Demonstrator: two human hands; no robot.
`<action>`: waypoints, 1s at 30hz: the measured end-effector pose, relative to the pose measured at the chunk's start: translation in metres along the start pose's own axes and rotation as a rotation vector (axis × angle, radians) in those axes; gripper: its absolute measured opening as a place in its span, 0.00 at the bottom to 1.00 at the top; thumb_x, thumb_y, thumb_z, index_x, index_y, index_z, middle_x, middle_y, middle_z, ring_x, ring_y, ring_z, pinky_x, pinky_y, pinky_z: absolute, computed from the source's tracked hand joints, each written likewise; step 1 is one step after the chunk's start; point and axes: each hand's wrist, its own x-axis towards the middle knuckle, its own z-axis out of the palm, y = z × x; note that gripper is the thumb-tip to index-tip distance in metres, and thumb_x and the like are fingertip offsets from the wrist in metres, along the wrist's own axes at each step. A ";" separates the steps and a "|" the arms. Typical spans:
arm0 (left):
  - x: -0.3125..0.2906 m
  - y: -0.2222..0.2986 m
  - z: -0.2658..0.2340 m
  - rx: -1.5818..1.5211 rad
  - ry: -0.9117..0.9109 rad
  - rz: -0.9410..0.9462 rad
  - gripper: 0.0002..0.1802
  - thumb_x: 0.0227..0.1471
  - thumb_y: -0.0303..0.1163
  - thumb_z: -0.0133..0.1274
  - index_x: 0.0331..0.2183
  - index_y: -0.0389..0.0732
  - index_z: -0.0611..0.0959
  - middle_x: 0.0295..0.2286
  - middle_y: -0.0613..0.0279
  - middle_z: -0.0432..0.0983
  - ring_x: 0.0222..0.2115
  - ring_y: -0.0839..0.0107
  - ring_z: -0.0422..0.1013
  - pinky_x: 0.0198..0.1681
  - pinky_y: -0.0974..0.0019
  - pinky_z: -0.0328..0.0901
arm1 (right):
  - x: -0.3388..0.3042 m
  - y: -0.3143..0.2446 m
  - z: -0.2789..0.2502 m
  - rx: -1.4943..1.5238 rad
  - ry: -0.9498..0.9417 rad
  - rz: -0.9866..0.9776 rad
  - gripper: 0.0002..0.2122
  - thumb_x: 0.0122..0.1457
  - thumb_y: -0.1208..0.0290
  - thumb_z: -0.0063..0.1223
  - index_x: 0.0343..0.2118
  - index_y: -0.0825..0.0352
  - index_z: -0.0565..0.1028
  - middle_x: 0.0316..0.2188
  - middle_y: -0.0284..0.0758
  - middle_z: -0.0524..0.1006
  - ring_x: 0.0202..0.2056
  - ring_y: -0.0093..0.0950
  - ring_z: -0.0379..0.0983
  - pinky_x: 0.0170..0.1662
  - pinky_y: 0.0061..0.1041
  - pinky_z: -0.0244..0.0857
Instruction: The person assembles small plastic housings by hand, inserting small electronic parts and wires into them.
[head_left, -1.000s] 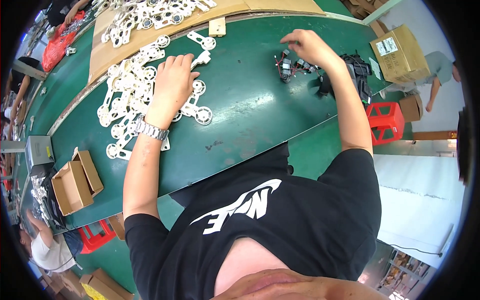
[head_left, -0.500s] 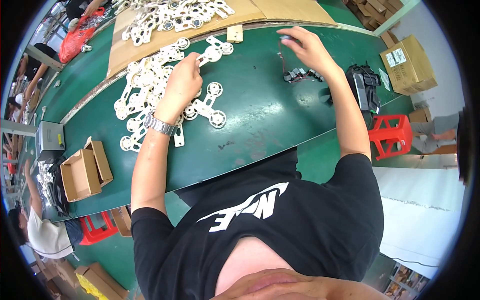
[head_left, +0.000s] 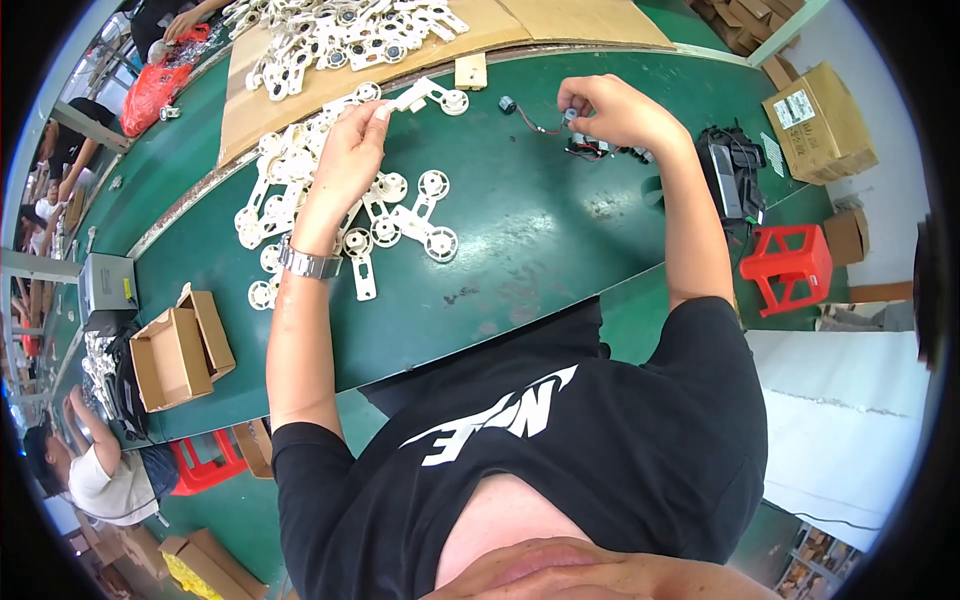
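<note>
An open cardboard box (head_left: 180, 352) sits at the left edge of the green table (head_left: 540, 230). The left hand (head_left: 350, 150) pinches a white plastic frame (head_left: 425, 97) at one end, lifted above a heap of white plastic frames (head_left: 330, 200). Farther right, the right hand (head_left: 620, 112) grips a small motor (head_left: 570, 114) between its fingertips — red and black wires (head_left: 540, 125) trail from it. A red stool (head_left: 790, 268) stands beyond the table.
</note>
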 end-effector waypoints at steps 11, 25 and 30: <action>-0.008 0.012 0.003 -0.019 -0.035 -0.031 0.21 0.71 0.41 0.50 0.54 0.36 0.81 0.37 0.63 0.74 0.36 0.76 0.72 0.43 0.68 0.73 | -0.011 0.015 -0.003 0.465 0.053 0.054 0.07 0.62 0.77 0.60 0.42 0.69 0.77 0.25 0.27 0.75 0.28 0.18 0.70 0.35 0.24 0.68; -0.010 0.016 0.000 -0.027 -0.047 -0.026 0.19 0.70 0.40 0.51 0.52 0.36 0.81 0.45 0.57 0.77 0.38 0.69 0.76 0.46 0.65 0.71 | -0.002 0.016 0.021 0.450 -0.172 0.105 0.08 0.65 0.68 0.60 0.39 0.69 0.80 0.24 0.27 0.79 0.27 0.16 0.72 0.30 0.22 0.67; -0.014 0.019 0.009 -0.466 -0.256 -0.136 0.17 0.72 0.41 0.48 0.50 0.38 0.78 0.41 0.61 0.75 0.40 0.71 0.74 0.49 0.64 0.72 | -0.009 -0.003 0.009 0.758 -0.115 0.026 0.07 0.66 0.68 0.59 0.40 0.67 0.80 0.28 0.26 0.78 0.29 0.16 0.73 0.32 0.19 0.67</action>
